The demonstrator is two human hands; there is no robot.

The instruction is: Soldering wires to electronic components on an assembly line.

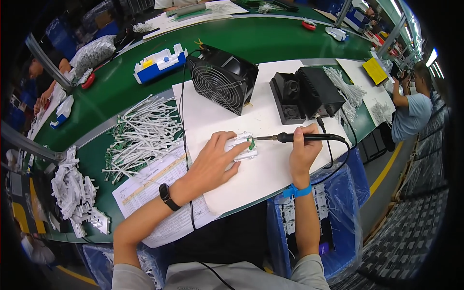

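Note:
My right hand (304, 151) is closed round the black handle of a soldering iron (290, 137), which points left. Its metal tip reaches a small green circuit board (252, 143) set in a white plastic housing (241, 146) on the white work board (227, 193). Over that housing lies my left hand (215, 159), fingers stretched out, with the fingertips pressing on the housing and beside the circuit board. Whether the iron's tip touches the board I cannot tell.
Behind the work stand a black fan (222, 77) and a black soldering station (309, 94). Left lie white cables with circuit boards (145, 135), printed sheets (145, 193) and white housings (75, 188). A blue-lined bin (345, 212) sits below right; a co-worker (411, 106) sits at far right.

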